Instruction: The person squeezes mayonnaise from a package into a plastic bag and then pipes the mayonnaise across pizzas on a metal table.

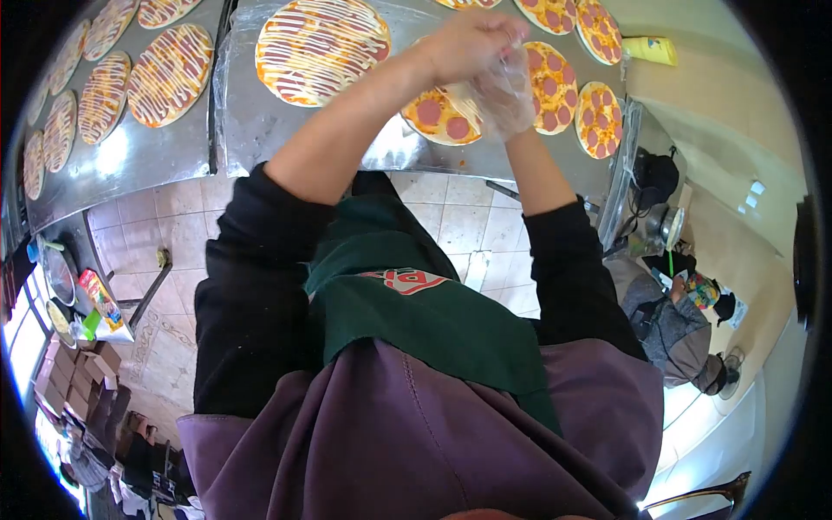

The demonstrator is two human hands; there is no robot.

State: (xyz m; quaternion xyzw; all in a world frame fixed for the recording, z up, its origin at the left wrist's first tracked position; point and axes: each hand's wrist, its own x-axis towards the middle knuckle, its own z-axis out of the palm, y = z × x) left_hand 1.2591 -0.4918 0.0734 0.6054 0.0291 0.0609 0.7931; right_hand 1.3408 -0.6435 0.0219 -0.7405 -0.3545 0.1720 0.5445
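Note:
My left hand (477, 45) is bare, its fingers curled against the top of a clear plastic glove (511, 82). The loose plastic covers my right hand (504, 111), which is just below the left one; its fingers are blurred and partly hidden. Both hands are above a pizza with round sausage slices (457, 128), partly covered by my hands and forearm. Left of them lies a large pizza with white sauce stripes (322, 52). More sausage-slice pizzas, such as this one (599, 120), lie to the right.
The pizzas rest on a metal table (238, 113); a second metal table (165, 149) at left bears several striped pizzas (171, 75). A yellow packet (652, 50) lies past the right edge. Another person (667, 325) is at far right. Boxes (78, 381) are stacked at lower left.

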